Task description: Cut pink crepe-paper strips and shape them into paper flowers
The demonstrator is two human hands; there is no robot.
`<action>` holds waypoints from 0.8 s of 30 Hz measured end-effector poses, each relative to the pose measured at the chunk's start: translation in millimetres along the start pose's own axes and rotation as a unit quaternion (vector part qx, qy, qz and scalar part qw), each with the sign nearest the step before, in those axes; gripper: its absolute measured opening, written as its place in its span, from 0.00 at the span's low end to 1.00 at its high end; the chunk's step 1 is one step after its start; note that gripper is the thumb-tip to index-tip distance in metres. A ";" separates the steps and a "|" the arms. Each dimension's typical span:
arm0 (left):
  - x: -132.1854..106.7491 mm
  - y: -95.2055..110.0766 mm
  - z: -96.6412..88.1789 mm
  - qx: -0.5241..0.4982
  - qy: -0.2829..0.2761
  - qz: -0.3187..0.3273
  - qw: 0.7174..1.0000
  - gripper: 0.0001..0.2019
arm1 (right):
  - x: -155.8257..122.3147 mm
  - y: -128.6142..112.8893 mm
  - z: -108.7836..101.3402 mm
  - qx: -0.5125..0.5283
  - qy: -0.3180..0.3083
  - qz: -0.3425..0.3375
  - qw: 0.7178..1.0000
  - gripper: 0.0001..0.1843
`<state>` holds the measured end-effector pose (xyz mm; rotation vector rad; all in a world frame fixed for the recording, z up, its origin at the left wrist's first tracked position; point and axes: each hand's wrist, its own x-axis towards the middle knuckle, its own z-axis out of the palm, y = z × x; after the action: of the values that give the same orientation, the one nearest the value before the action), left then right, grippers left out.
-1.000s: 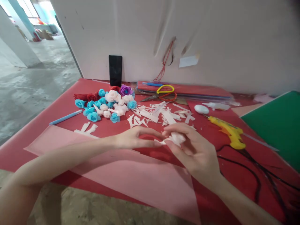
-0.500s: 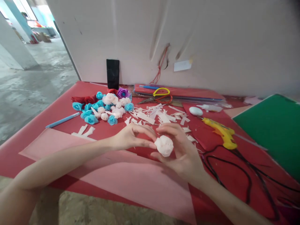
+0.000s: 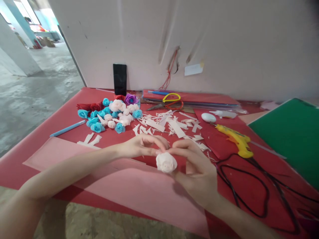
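My right hand [image 3: 196, 167] holds a small pale pink paper rose [image 3: 166, 162] between thumb and fingers, just above the red table [image 3: 42, 132]. My left hand [image 3: 142, 146] is curled beside it, with its fingertips pinching the top of the same rose. Under both hands lies a large pink paper sheet [image 3: 139, 189]. Beyond my hands, white paper scraps [image 3: 171, 122] are scattered.
A pile of blue, pink, red and purple paper roses [image 3: 112, 111] sits at the back left, by a black phone [image 3: 120, 79] leaning on the wall. Scissors [image 3: 168, 101], a yellow glue gun [image 3: 235, 139] with black cord [image 3: 249, 186], a blue pen [image 3: 67, 128] and green sheet [image 3: 291, 132] lie around.
The loose paper in my right hand has become a round rose. Both hands have dropped lower and nearer to me, and the rose now faces the camera.
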<state>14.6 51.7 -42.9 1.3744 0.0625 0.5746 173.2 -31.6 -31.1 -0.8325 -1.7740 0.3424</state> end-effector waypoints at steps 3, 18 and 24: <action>0.3 0.8 2.5 0.017 0.002 0.017 1.000 0.05 | -2.3 -1.0 2.0 0.000 0.008 -0.002 1.000 0.13; -1.6 50.7 31.0 0.320 0.103 0.085 0.938 0.03 | 4.3 0.1 -17.8 -0.054 -0.029 -0.060 0.996 0.14; -4.1 59.0 47.7 0.351 0.126 0.064 0.926 0.02 | 9.1 -4.9 -21.7 -0.083 -0.019 -0.080 0.993 0.14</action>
<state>8.2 11.6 21.4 2.0014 0.4243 0.8881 189.8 -32.5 -13.7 -0.7985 -1.9095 0.1060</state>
